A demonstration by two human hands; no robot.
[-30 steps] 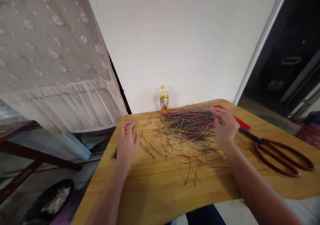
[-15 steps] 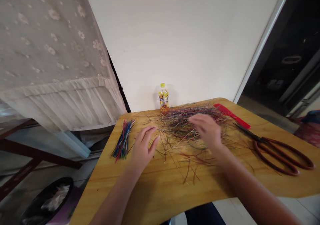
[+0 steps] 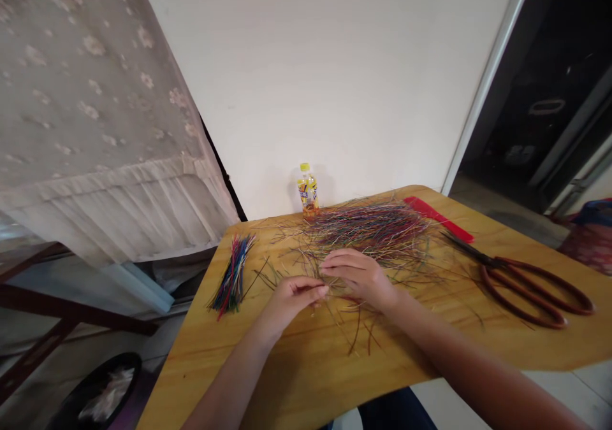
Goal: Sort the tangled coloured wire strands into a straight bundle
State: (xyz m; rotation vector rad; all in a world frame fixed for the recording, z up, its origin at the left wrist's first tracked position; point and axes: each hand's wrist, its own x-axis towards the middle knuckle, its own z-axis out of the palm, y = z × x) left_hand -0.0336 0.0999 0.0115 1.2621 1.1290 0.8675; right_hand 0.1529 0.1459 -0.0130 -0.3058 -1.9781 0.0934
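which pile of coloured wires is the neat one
The small bundle of red, blue and green wire strands at the left of the wooden table: its strands lie roughly parallel, while the large multicoloured tangle to its right lies loose and crisscrossed.

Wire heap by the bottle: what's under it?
Under the thin edges of the coloured wire heap, the yellow wooden tabletop shows between strands. The dense middle covers the surface, so nothing beneath it can be seen.

Bright, soft daylight; wide-angle edge distortion.
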